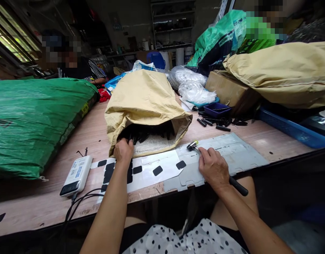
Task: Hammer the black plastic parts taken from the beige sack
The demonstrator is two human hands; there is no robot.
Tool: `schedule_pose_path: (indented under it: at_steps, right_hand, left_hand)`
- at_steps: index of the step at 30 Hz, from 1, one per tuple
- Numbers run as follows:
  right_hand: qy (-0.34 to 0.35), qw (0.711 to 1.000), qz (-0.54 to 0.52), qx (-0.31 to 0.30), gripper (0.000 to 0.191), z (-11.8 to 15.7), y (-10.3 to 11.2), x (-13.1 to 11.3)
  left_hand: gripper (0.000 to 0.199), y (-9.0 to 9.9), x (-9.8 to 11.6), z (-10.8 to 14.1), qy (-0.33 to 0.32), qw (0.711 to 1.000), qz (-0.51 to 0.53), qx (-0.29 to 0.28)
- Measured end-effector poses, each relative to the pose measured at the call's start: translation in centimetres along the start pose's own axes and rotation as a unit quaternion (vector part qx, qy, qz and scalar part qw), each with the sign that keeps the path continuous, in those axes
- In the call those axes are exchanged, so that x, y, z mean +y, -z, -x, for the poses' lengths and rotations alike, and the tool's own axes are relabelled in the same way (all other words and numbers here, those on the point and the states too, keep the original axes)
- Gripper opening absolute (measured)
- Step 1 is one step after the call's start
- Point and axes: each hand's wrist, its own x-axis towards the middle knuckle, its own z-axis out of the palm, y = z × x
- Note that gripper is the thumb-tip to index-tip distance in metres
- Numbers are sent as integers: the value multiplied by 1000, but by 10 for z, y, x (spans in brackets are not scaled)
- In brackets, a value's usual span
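Observation:
My right hand [214, 167] is closed around the handle of a small hammer [192, 145]. The hammer head has a yellowish face and hovers over or rests on a grey board [239, 151]; which, I cannot tell. At the left side of a beige sack's mouth is my left hand [123, 150], its fingers curled and partly hidden by the opening. What they grip does not show. Inside the sack [146, 91] lie many slim black pieces [141, 135]. Below the left wrist, black rounded patches [157, 171] lie on a white sheet [146, 181].
A white power bank [77, 174] with black cables lies left, beside a big green sack [37, 123]. Loose black pieces [223, 128], a purple tray [217, 109], a cardboard box [228, 90] and a blue tray [292, 127] stand right. Other people sit across the table.

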Motion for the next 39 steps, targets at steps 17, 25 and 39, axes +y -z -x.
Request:
schedule_pose_path:
  at_steps: [17, 25, 39]
  right_hand:
    - [-6, 1000, -8, -13, 30, 1, 0, 0]
    - [-52, 985, -163, 10, 34, -4, 15, -1]
    - [-26, 938, -340, -53, 36, 11, 23, -32]
  left_hand:
    - [16, -47, 70, 119, -369, 891, 214, -153]
    - [16, -47, 74, 116, -342, 891, 235, -183]
    - [18, -48, 74, 120, -342, 897, 231, -158]
